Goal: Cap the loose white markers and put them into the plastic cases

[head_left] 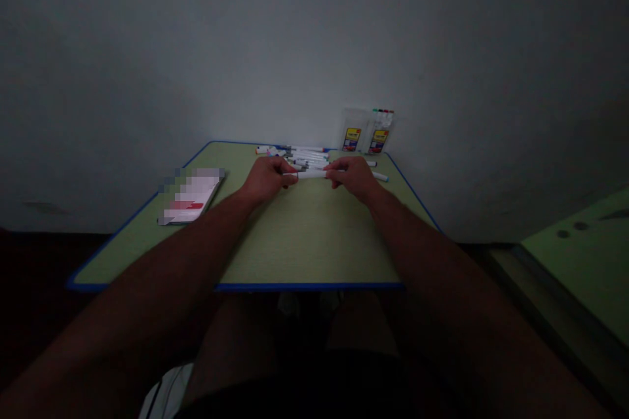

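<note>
Bench [304, 242]: matt pale-green laminate, faint wood grain, blue plastic edging. Markers [307, 157]: smooth white plastic. Packets [366, 131]: glossy clear plastic.

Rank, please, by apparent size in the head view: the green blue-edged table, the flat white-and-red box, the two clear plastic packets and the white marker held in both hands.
1. green blue-edged table
2. flat white-and-red box
3. two clear plastic packets, alike; farther away, so unsure against the marker
4. white marker, partly covered

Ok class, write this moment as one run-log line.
left hand: grips white marker | right hand: grips other end | behind: marker pile, packs
</note>
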Action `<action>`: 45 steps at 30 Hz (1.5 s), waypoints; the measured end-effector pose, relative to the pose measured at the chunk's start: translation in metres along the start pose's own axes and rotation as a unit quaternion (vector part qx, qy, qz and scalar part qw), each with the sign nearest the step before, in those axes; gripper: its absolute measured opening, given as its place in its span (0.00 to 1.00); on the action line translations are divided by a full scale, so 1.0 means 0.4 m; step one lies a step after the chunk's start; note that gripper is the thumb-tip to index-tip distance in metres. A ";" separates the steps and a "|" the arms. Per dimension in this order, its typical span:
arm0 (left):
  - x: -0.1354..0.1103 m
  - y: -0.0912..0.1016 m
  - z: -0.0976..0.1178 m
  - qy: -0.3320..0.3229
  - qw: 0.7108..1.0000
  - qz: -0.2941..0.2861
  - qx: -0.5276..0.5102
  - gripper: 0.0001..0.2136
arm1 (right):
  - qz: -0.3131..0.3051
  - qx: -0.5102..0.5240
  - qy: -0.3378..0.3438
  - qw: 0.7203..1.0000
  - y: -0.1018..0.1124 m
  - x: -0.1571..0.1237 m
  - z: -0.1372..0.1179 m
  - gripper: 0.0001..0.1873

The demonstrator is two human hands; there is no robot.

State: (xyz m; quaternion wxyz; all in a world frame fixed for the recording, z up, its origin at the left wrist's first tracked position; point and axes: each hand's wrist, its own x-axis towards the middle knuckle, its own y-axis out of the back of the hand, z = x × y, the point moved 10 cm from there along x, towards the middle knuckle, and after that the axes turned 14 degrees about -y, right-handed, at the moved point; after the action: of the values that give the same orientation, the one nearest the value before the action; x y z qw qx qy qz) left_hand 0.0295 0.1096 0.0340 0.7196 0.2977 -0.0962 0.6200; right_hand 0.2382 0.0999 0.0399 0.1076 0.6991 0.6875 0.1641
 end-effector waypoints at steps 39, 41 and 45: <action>0.000 0.035 0.075 -0.087 0.989 0.105 -0.056 0.12 | 0.004 0.071 0.024 0.997 -0.025 -0.007 -0.003 0.09; -0.001 0.026 0.077 -0.093 0.989 0.095 -0.057 0.12 | 0.002 0.077 0.022 0.997 -0.026 -0.008 -0.005 0.09; -0.006 0.021 0.101 -0.146 0.986 0.084 0.011 0.10 | -0.006 0.084 0.033 0.996 -0.029 -0.013 -0.016 0.09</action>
State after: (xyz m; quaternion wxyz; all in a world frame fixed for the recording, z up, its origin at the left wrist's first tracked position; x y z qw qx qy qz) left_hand 0.0302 0.0858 0.0679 0.6402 0.3839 -0.2181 0.6287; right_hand 0.2251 0.0946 0.0413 0.0264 0.6955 0.7066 0.1277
